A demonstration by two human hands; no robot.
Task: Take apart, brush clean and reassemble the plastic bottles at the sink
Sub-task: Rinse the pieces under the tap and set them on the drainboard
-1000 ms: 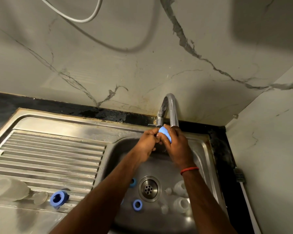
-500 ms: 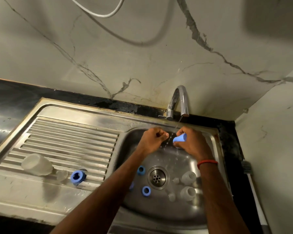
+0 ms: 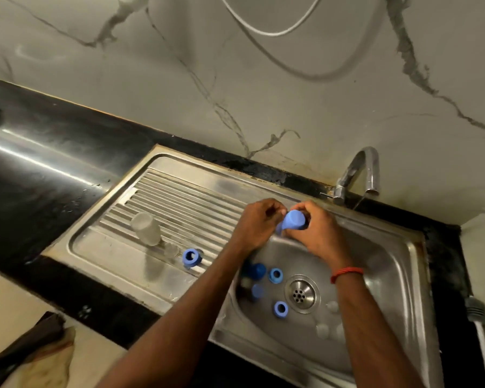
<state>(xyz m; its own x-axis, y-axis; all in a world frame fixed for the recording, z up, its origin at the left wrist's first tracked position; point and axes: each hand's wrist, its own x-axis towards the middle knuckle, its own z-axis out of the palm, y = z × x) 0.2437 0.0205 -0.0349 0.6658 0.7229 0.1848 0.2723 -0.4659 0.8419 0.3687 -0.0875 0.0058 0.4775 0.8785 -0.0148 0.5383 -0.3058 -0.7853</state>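
Observation:
My right hand [image 3: 318, 233] grips a blue plastic cap [image 3: 291, 220] over the left rim of the sink basin [image 3: 389, 247]. My left hand [image 3: 256, 221] is closed beside it, its fingertips meeting the cap's left side. On the ribbed drainboard [image 3: 185, 197] lie a clear bottle body [image 3: 146, 228], a small clear part [image 3: 170, 250] and a blue ring [image 3: 191, 257]. In the basin lie blue rings [image 3: 275, 275] [image 3: 281, 308], other blue pieces [image 3: 256, 270] and clear bottle parts [image 3: 322, 330] near the drain [image 3: 301, 294].
The tap [image 3: 359, 175] at the back right runs a thin stream of water. A brush handle [image 3: 482, 331] leans against the right wall. A black counter [image 3: 39, 163] stretches left. A white cable [image 3: 263, 29] hangs on the marble wall.
Both hands have moved left, away from the tap's stream, carrying the blue cap to the basin's left rim. The view has swung left.

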